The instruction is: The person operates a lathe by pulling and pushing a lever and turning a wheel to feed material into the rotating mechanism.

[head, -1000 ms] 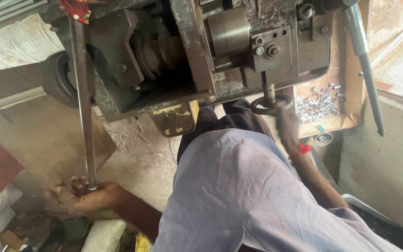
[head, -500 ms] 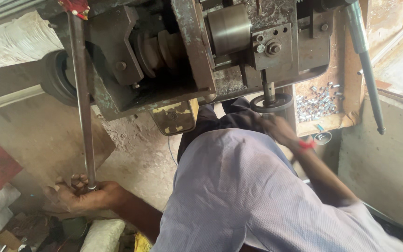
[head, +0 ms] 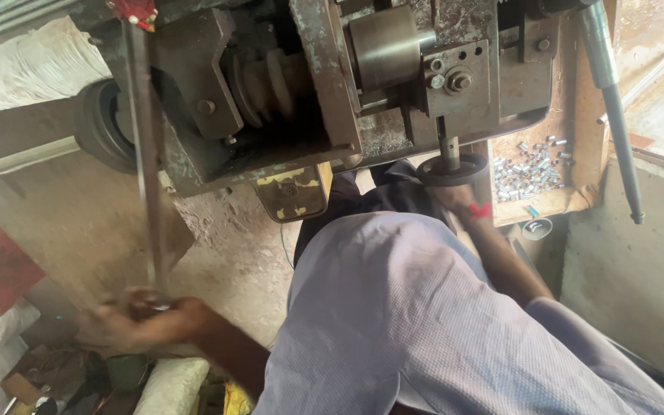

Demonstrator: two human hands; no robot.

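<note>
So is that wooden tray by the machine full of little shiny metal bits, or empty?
Not empty: the wooden tray holds scattered small silvery metal pieces, a loose layer, not heaped.

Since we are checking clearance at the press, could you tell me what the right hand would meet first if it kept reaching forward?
Probably the dark round die ring beneath the vertical punch rod; the right hand already sits right beneath it, though depth is unclear.

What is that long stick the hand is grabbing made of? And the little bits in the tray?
The long lever rod looks like dull, dark metal, worn and greasy. The left hand grips its lower end. The small pieces in the wooden tray shine silvery, so probably metal too.
</note>
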